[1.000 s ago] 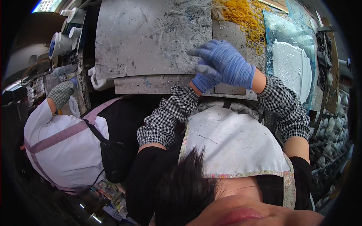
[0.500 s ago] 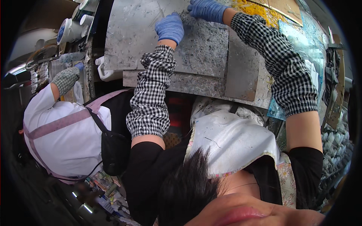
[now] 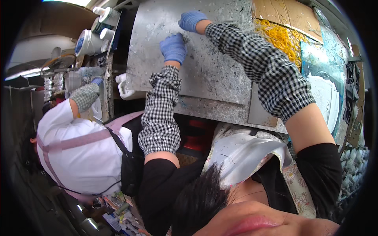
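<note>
In the head view, the person's two gloved hands reach forward over a large grey board (image 3: 216,67), which lies on the bench (image 3: 208,111) straight ahead, its surface spotted and scuffed. The left hand (image 3: 173,48) is over the middle part of the board, back of the glove upward, fingers curled under. The right hand (image 3: 191,21) is farther forward and slightly to the right, its fingers bent in too. The two are near each other but apart; the fingertips are hidden, so I cannot tell whether either grips anything or presses on the board. Both gloves are blue, and black-and-white checked sleeves (image 3: 160,114) cover the forearms. To the right of the board, a heap of yellow rings (image 3: 281,37) lies beside a piece of brown cardboard (image 3: 289,13). Nearer the person on that side, a white slab (image 3: 325,98) rests on a bluish sheet (image 3: 311,57). Left of the board are a white jug (image 3: 124,86) and, farther off, a white bucket (image 3: 89,42). A co-worker in white (image 3: 84,153) is at the left
</note>
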The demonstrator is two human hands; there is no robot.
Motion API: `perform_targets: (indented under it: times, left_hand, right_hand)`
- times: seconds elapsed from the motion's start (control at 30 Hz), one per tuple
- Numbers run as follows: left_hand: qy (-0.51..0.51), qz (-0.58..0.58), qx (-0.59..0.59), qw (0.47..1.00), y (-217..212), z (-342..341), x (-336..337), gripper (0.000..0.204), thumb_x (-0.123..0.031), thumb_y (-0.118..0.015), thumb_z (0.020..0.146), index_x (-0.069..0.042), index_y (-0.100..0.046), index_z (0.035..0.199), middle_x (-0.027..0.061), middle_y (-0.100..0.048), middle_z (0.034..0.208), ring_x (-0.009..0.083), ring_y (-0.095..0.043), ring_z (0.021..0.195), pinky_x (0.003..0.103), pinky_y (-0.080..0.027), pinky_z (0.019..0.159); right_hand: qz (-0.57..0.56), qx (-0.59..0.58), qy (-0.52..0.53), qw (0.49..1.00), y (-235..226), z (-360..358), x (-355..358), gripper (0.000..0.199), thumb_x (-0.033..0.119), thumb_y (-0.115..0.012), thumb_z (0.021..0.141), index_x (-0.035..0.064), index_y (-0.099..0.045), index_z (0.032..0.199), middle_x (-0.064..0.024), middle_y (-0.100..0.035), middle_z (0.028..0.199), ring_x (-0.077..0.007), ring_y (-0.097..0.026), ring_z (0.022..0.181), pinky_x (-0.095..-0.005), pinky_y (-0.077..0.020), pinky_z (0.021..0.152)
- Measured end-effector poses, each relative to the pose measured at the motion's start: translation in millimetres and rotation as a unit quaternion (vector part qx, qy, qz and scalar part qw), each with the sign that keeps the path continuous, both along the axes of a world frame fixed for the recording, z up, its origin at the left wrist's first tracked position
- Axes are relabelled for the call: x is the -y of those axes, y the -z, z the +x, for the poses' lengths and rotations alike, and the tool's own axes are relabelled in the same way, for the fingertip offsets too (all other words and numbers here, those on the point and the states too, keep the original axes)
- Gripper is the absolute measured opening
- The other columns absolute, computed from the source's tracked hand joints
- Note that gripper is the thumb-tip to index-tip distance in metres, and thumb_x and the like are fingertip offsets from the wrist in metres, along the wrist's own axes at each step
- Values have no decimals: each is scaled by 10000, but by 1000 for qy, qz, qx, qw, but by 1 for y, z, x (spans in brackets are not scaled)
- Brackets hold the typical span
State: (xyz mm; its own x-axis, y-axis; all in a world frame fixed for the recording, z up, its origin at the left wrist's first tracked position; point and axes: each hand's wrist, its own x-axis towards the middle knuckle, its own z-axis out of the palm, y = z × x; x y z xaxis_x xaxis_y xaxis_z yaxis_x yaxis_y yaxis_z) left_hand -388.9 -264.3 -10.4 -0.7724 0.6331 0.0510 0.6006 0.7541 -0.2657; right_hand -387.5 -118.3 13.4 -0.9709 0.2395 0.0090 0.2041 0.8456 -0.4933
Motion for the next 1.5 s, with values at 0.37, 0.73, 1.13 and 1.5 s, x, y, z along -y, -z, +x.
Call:
perform_targets:
  times: [0.37,0.73,1.13,1.5]
  left_hand:
    - [139,-79,6,987,-26,-26,-18,343,-293,-689,747,-181,-654,1070,60,-692,938,241,-662,904,408,-450,854]
    - [352,-41,117,928,-57,-93,-61,304,-245,-668,768,-116,-656,1043,98,-670,1005,310,-646,924,406,-516,835]
    - [195,-83,126,969,-35,-51,-114,463,-276,-711,765,-93,-594,1173,123,-665,1057,291,-634,1010,408,-473,898]
    - [282,-37,4,959,1,-115,-203,370,-222,-677,797,-99,-629,1143,146,-675,1047,298,-652,976,426,-476,881]
  right_hand:
    - [43,41,-73,996,-7,6,-45,330,288,-570,861,24,-725,984,-189,-701,1007,-335,-684,942,-448,-526,841]
    - [93,14,22,995,10,28,-184,254,206,-548,822,91,-734,952,-219,-685,981,-410,-664,894,-471,-529,767]
    - [178,12,85,980,55,-50,-224,251,182,-608,860,56,-726,1041,-172,-692,1091,-345,-673,996,-465,-540,842]
    - [260,-6,52,964,107,-103,-290,239,168,-548,875,63,-735,980,-166,-708,1013,-335,-691,911,-439,-553,764]
